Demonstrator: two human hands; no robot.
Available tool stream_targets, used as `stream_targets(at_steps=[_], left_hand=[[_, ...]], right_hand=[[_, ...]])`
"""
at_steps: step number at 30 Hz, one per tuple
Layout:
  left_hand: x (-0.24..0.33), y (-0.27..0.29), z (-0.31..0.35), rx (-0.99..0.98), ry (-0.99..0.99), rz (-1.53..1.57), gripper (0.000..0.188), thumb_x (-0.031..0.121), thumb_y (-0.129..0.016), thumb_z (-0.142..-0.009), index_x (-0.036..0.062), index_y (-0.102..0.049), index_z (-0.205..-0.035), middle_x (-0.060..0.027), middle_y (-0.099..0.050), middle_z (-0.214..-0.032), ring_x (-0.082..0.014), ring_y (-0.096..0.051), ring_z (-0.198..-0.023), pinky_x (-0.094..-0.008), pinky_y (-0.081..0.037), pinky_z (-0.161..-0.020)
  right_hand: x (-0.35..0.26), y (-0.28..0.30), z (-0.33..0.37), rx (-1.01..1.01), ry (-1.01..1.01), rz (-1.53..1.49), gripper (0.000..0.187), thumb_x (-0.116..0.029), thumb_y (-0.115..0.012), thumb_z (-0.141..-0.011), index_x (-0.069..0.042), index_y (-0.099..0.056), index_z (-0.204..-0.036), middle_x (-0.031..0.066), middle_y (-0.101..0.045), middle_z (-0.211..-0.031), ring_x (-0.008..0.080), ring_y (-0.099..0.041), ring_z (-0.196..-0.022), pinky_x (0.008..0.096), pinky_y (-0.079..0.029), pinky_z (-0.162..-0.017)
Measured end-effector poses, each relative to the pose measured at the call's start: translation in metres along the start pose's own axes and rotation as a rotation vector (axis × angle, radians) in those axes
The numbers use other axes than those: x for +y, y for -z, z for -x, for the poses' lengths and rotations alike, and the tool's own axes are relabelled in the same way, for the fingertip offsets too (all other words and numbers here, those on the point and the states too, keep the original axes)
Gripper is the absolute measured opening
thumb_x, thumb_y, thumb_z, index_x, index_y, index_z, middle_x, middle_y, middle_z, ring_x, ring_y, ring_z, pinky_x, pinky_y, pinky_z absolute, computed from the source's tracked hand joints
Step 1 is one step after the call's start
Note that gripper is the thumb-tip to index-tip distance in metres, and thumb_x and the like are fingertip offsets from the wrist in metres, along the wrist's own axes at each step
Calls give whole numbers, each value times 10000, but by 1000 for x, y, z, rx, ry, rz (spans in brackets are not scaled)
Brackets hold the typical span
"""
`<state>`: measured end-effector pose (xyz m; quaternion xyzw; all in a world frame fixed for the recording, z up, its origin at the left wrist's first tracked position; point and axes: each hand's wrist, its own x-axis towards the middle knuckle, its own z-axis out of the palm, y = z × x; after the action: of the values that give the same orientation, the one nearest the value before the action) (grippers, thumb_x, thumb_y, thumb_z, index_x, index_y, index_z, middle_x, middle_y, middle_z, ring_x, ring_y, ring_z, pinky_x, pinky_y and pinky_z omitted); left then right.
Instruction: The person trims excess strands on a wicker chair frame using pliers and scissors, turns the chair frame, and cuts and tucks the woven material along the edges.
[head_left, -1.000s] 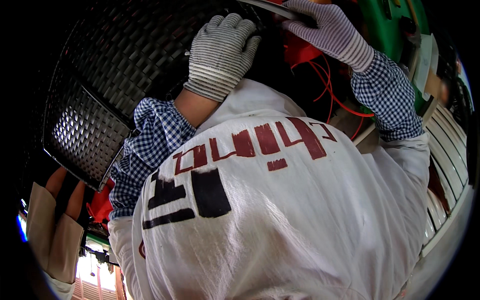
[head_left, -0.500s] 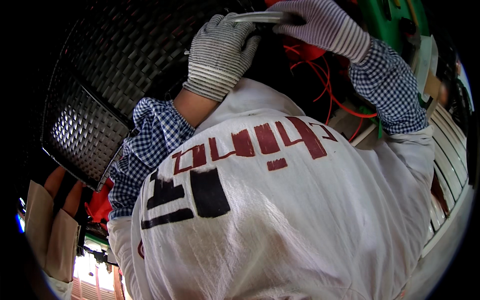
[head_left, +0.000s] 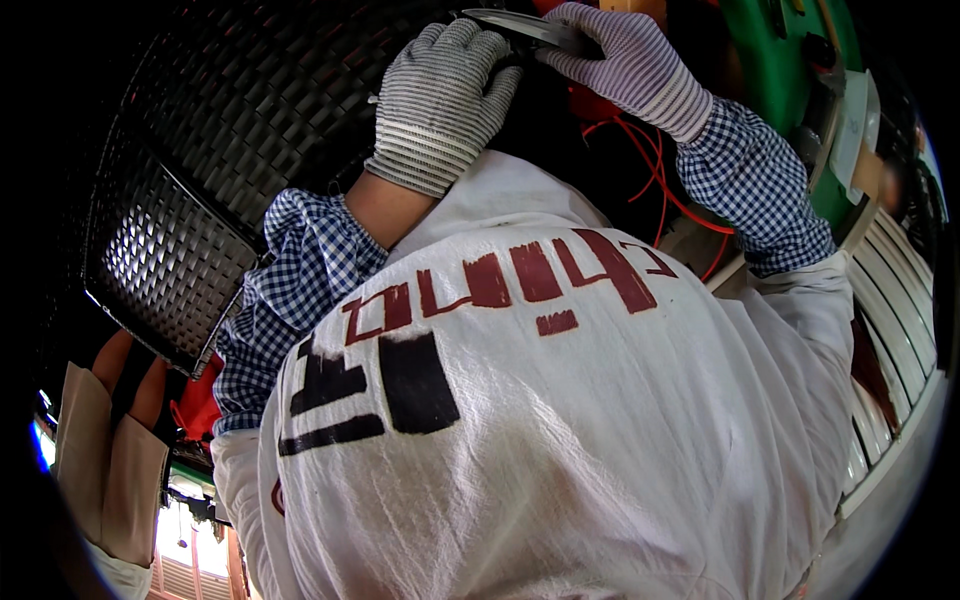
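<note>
My left hand [head_left: 438, 110], in a grey-and-white striped knit glove, lies against a black woven wicker piece [head_left: 270, 110] at the top. Its fingers are bent, the thumb stands apart from them, and whatever lies under the fingertips is hidden. Across from it, my right hand [head_left: 640, 68], in a matching glove, is closed around the dark handle end of a knife [head_left: 515, 24]. The shiny blade points left, just above the left fingers. A dark gap lies between the two hands.
A smaller woven panel [head_left: 165, 255] slopes down at the left. Red cord [head_left: 662, 185] loops below my right hand. Green plastic [head_left: 775, 70] and a white slatted surface [head_left: 885, 320] stand at the right. Beige-clad limbs [head_left: 105, 460] show at lower left.
My right hand has shifted slightly left and down, and the knife has tilted so that its handle end sits lower. The left hand has barely moved.
</note>
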<state>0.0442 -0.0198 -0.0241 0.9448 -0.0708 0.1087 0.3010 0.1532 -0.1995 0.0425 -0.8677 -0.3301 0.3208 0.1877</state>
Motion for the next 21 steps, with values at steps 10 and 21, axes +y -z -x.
stream_targets(at_steps=[10, 21], left_hand=[[1, -1, 3, -14, 15, -33, 275, 262, -758, -823, 44, -710, -984, -110, -684, -958, -271, -650, -864, -373, -552, -784], [-2, 2, 2, -32, 12, -26, 280, 257, -757, -825, 40, -706, -994, -125, -683, -966, -285, -656, -882, -389, -553, -801]], right_hand=[[-8, 1, -2, -79, -97, -49, 247, -198, -689, -897, -16, -567, -1010, 92, -550, -722, 212, -589, -659, 315, -491, -644], [-12, 9, -4, -124, -90, 23, 265, -188, -690, -898, -18, -565, -1058, 111, -611, -780, 234, -631, -692, 327, -516, -655]])
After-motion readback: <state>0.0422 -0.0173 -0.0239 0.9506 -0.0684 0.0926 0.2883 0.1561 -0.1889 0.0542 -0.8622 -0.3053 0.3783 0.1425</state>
